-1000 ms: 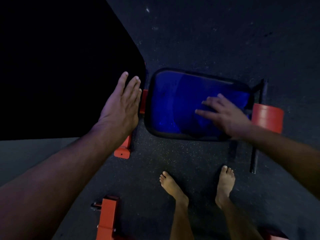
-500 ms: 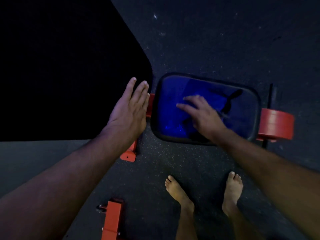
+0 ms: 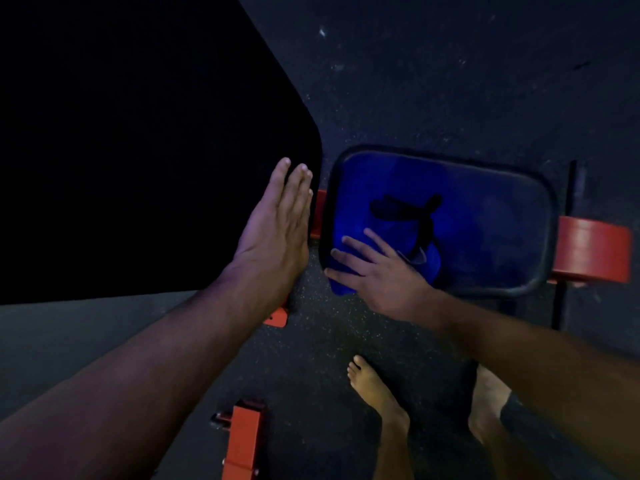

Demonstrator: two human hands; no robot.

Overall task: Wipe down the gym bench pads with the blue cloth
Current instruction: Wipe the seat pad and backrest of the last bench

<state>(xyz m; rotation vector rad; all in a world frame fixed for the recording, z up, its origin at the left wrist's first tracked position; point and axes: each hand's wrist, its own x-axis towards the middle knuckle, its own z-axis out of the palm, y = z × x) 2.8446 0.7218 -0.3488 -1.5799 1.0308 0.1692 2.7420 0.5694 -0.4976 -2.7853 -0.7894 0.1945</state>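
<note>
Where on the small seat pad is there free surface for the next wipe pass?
Free: the right half of the small black-rimmed seat pad, between the bunched blue cloth and the red cylindrical roller; also the strip along its far rim. Crowded: the near-left corner, where the right hand presses the cloth. The left hand lies flat on the large black back pad.

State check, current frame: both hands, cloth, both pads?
Left hand: flat, fingers straight, resting at the edge of the large black back pad.
Right hand: fingers spread, pressing the blue cloth.
Blue cloth: bunched, at the near-left corner of the small black-rimmed seat pad, overhanging its edge.
</note>
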